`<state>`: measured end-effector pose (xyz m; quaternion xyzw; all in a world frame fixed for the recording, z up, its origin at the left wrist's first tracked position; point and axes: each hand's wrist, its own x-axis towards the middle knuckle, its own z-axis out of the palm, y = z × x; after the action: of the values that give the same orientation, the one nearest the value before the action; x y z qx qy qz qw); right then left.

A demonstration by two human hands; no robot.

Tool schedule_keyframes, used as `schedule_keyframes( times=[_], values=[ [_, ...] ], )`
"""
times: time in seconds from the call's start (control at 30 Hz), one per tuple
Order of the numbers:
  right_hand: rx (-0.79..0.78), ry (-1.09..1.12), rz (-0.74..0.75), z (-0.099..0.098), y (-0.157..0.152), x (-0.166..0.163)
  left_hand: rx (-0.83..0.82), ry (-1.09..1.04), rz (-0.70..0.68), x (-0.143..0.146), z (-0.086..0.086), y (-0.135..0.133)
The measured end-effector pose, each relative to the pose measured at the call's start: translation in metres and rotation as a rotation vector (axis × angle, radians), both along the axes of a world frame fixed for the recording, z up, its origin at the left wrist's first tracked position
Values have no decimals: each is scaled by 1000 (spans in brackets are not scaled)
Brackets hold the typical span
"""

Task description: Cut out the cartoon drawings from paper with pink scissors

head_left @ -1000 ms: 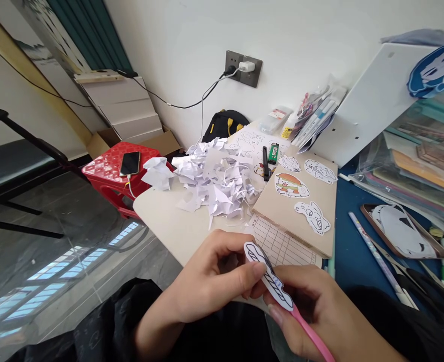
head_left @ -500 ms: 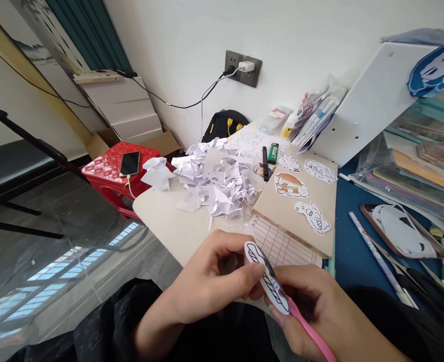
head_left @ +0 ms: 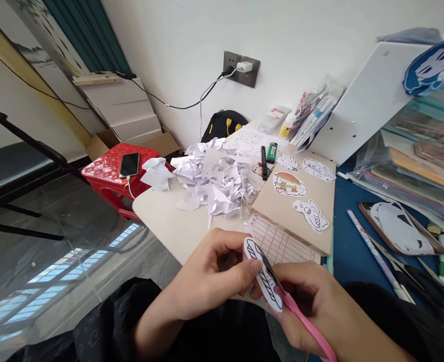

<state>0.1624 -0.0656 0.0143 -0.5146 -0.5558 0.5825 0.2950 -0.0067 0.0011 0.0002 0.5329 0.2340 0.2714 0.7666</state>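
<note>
Between thumb and fingers, my left hand (head_left: 210, 281) pinches a paper cutout (head_left: 261, 274) with a black-line striped drawing. My right hand (head_left: 308, 296) is closed around pink-handled scissors (head_left: 307, 327), whose blades lie along the right edge of the cutout; part of the handles is hidden by the fingers. Both hands are close together above the front edge of the cream table (head_left: 161, 221). Just beyond them lies a brown board (head_left: 267, 201) bearing several drawn paper cutouts, among them a coloured one (head_left: 290, 184) and a striped one (head_left: 310, 216).
A heap of paper scraps (head_left: 214, 176) covers the table's middle. Behind the board lie a black cutter (head_left: 264, 163) and a green box (head_left: 271, 152). On the right are a brown tray (head_left: 365, 213) and black-handled scissors (head_left: 414, 281). A phone (head_left: 130, 165) rests on a red stool (head_left: 101, 168).
The scissors have turned slightly against the cutout, and more of their blade and pink handle shows. My left hand keeps its pinch, and the view has shifted a little.
</note>
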Motion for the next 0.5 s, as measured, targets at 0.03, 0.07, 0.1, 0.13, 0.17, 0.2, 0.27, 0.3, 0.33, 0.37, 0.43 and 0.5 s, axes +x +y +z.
schedule_keyframes(
  times=[0.03, 0.07, 0.1, 0.13, 0.17, 0.2, 0.27, 0.3, 0.33, 0.37, 0.43, 0.5],
  values=[
    [-4, -10, -10, 1, 0, 0, 6, 8, -3, 0, 0, 0],
    [-5, -14, -15, 1, 0, -1, 16, 19, -6, 0, 0, 0],
    [-2, -15, -11, 0, 0, -1, 27, 28, -10, 0, 0, 0],
    [3, -12, -2, -1, 0, -1, 34, 35, -7, 0, 1, 1],
    [12, -6, 11, -2, 0, 0, 40, 40, -4, 1, 1, 1],
    [17, -2, 23, -3, 0, 0, 42, 39, -3, 1, 1, 1],
    [21, -4, 30, -4, 0, 0, 37, 28, -1, 1, 1, 1],
    [19, -5, 25, -4, 0, 0, 30, 21, -2, 1, 0, 0],
    [13, -8, 16, -3, 0, 1, 24, 16, -1, 0, 0, 0],
    [5, -14, 6, -3, -1, 1, 16, 11, 2, 0, 0, 0],
    [-1, -19, -3, -2, -1, 2, 4, 0, 9, 0, -1, -1],
    [10, -16, 11, -3, -1, 3, -6, -13, 12, 0, -2, -1]
  ],
)
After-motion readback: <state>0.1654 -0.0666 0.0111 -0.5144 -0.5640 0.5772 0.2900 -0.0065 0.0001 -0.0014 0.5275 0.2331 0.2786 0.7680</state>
